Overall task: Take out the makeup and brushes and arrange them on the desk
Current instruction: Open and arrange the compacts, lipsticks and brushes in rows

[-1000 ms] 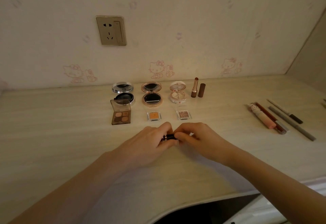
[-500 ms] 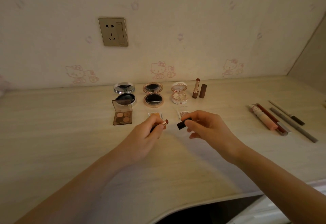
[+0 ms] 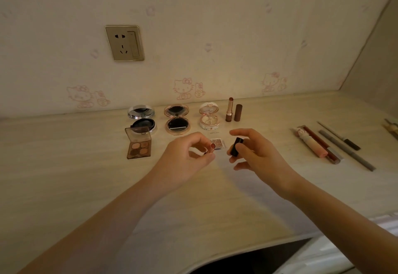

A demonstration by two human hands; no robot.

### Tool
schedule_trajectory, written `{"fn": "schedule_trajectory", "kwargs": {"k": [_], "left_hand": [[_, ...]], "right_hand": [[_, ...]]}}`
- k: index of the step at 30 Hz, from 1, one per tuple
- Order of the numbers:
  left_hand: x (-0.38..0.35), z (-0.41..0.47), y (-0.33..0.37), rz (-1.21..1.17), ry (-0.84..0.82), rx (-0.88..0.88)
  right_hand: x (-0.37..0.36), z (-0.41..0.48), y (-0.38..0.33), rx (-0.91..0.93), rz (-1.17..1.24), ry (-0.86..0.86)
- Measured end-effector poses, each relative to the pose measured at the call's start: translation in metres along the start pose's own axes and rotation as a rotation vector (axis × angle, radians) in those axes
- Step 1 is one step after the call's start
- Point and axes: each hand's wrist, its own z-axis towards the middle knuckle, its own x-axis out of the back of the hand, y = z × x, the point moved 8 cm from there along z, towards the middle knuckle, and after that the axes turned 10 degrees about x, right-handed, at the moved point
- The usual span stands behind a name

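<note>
- Kitty-print wallpaper and a wall socket (image 3: pixel 125 43) behind a pale wood-look worktop (image 3: pixel 64 176), pretty dim warm light.
- Left hand (image 3: pixel 183 161): fingers (image 3: pixel 210 156) pinched together on the base of a small lipstick (image 3: pixel 212 146), bullet end pointing up and away, held just above the worktop.
- Right hand (image 3: pixel 258 155): thumb and a couple of fingers clamped on the dark cap (image 3: pixel 235 147), index finger sticking out loose. Cap and lipstick are near each other but clearly apart, so it's uncapped right now.
- Just behind the gap between the hands sits a little glitter eyeshadow pan (image 3: pixel 218 143), flat on the worktop.
- Further out, a tidy back row: silver compact (image 3: pixel 142 120), rose-gold compact (image 3: pixel 177 120), pale floral compact (image 3: pixel 209 117), all open, then an upright lipstick (image 3: pixel 229 110) with its brown cap (image 3: pixel 238 112) standing just beside it.
- Open brown eyeshadow quad (image 3: pixel 138 144) sits in front of the silver compact.
- Off to the right, well apart: lip gloss tubes (image 3: pixel 316 144) and pencils (image 3: pixel 344 148) lying in a loose slanted bunch.
- Progress guess: most of it looks laid out already. Left to do is probably standing this lipstick and cap up like the other pair, maybe straightening the right-hand bunch. No brushes clearly visible, and can't see any bag.
</note>
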Motion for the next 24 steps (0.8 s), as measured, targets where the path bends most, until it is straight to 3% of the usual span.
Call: {"fn": "schedule_trajectory", "kwargs": {"k": [5, 18, 24], "left_hand": [[-0.011, 0.029, 0.028, 0.096, 0.006, -0.069], [-0.05, 0.13, 0.037, 0.357, 0.104, 0.023], [-0.069, 0.151, 0.018, 0.459, 0.124, 0.093]], "right_hand": [[0.028, 0.009, 0.011, 0.009, -0.181, 0.079], [0.093, 0.058, 0.042, 0.005, -0.381, 0.24], [0.094, 0.087, 0.067, -0.03, -0.488, 0.215]]}}
